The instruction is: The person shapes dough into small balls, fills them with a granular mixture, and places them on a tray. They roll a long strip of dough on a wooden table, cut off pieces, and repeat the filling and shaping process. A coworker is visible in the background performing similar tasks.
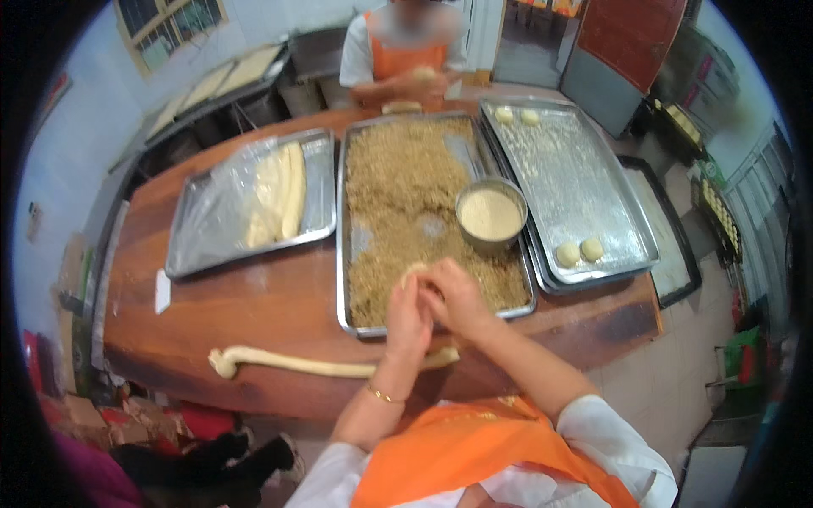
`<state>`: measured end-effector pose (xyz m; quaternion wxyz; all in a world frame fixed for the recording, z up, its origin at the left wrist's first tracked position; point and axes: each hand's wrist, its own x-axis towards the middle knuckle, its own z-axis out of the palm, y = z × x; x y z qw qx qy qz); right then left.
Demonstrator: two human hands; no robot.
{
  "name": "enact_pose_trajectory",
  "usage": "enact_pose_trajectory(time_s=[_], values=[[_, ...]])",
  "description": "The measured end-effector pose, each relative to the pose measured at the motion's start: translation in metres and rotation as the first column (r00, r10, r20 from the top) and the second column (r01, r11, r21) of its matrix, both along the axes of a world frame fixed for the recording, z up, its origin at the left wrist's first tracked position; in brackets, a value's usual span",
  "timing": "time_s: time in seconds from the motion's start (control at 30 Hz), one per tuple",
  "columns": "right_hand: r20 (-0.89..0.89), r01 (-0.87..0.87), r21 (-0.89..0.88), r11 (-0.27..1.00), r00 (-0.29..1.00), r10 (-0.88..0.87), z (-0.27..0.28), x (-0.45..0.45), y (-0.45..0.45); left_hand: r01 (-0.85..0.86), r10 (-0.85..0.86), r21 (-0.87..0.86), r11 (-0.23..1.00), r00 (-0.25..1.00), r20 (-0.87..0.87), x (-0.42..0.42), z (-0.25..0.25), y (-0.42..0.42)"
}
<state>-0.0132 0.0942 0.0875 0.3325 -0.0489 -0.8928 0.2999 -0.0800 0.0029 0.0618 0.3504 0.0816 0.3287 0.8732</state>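
My left hand (408,311) and my right hand (454,295) meet over the near part of a metal tray of brown crumbly filling (406,171). Between them they hold a small piece of dough (414,270), mostly hidden by the fingers. A metal bowl of pale grains (490,213) stands in the filling tray, beyond my right hand. A long rope of dough (298,362) lies on the wooden table, passing beneath my left forearm. Several round dough balls (568,254) sit at the near and far ends of a metal tray (571,171) on the right.
To the left, a metal tray (184,247) holds thick dough strips (292,190) partly under clear plastic. A white scraper-like piece (163,292) lies on the wooden table (254,298). Across the table, a person in an orange apron (406,57) handles dough. Another person's dark-clad legs show at lower left.
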Motion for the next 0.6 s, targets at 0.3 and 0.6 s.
enact_pose_trajectory(time_s=[0.3,0.6], values=[[-0.054,0.045,-0.065,0.997,0.997,-0.048,0.01,0.005,-0.001,-0.016,0.015,-0.079,0.997,1.0,-0.012,-0.004,0.002,0.003],[-0.065,-0.006,-0.282,0.959,0.998,-0.013,0.045,0.005,-0.006,0.103,-0.106,0.063,0.993,0.993,0.048,-0.018,0.04,0.004]])
